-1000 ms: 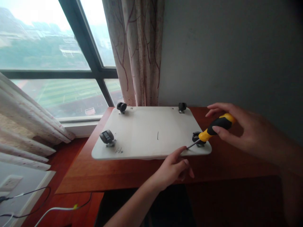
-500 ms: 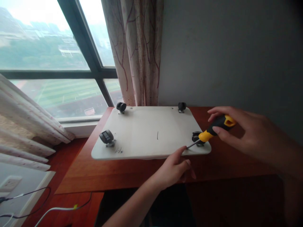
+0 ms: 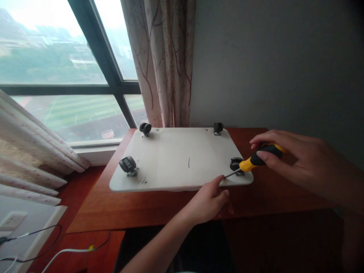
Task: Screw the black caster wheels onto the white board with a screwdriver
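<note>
A screwdriver with a yellow and black handle is gripped between the thumb and fingers of my right hand. Its shaft slants down to the left, the tip near the front right edge of a white board. My left hand reaches over the board's front edge; its index fingertip touches the board beside the screwdriver tip, while the thumb stays apart. Whatever sits under the tip is hidden. Close behind the shaft stands a black caster wheel. Another caster is at the front left.
Two more casters, at the back left and back right, stand on the board. It lies on a brown wooden table by a window and a curtain. Cables hang at lower left near a wall socket.
The screwdriver handle has turned about its length in my right hand, so its yellow patches face differently. The left hand stays nearly in place.
</note>
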`<action>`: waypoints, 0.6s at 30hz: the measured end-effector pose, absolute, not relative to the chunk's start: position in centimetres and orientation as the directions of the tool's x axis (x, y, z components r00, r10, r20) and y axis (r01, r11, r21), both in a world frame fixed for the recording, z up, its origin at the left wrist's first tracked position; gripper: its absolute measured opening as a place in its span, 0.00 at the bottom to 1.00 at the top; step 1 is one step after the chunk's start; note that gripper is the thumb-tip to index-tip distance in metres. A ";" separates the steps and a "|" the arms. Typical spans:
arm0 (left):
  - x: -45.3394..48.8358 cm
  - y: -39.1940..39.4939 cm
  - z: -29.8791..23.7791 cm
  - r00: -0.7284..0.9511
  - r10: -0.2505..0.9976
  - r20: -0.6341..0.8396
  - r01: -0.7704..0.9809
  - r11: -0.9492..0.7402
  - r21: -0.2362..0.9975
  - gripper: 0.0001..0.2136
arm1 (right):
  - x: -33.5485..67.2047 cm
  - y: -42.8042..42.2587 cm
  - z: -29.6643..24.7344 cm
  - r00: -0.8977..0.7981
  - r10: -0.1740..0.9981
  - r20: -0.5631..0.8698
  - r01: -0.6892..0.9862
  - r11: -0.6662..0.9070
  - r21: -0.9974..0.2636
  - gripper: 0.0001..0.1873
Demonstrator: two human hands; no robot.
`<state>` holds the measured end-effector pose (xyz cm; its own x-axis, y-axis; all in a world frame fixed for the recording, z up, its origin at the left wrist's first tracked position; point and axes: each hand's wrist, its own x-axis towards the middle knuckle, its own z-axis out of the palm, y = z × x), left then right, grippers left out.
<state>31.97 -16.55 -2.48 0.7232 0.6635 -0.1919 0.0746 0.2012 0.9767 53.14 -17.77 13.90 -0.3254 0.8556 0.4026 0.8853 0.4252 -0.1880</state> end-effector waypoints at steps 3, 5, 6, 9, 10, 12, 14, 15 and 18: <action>31.9 -16.4 -2.4 0.725 0.661 -0.194 0.065 0.214 0.975 0.29 | 53.2 -18.1 13.9 -0.349 0.855 0.385 0.875 0.444 -0.192 0.14; 31.9 -16.4 -2.4 0.727 0.657 -0.200 0.042 0.248 0.968 0.30 | 53.2 -18.1 13.9 -0.322 0.868 0.379 0.886 0.417 -0.202 0.13; 32.0 -16.4 -2.4 0.727 0.657 -0.201 0.030 0.263 0.964 0.31 | 53.1 -18.1 13.9 -0.301 0.876 0.377 0.895 0.395 -0.205 0.12; 32.0 -16.5 -2.3 0.726 0.656 -0.208 -0.002 0.304 0.953 0.31 | 53.1 -17.9 13.9 -0.246 0.893 0.378 0.916 0.342 -0.210 0.12; 32.0 -16.5 -2.3 0.724 0.656 -0.214 -0.010 0.320 0.947 0.31 | 53.1 -17.9 13.9 -0.239 0.893 0.381 0.918 0.335 -0.211 0.12; 32.0 -16.6 -2.2 0.722 0.655 -0.223 -0.029 0.351 0.936 0.32 | 53.1 -18.0 13.9 -0.240 0.893 0.380 0.916 0.338 -0.216 0.11; 31.9 -16.8 -2.0 0.719 0.656 -0.229 -0.045 0.373 0.927 0.31 | 53.1 -18.0 13.9 -0.264 0.890 0.371 0.907 0.360 -0.219 0.13; 31.9 -16.8 -1.9 0.716 0.657 -0.234 -0.050 0.383 0.922 0.31 | 53.1 -18.0 13.9 -0.272 0.890 0.367 0.904 0.367 -0.220 0.14; 31.8 -16.9 -1.5 0.709 0.657 -0.256 -0.053 0.412 0.910 0.32 | 53.0 -17.8 13.7 -0.224 0.896 0.383 0.923 0.321 -0.212 0.14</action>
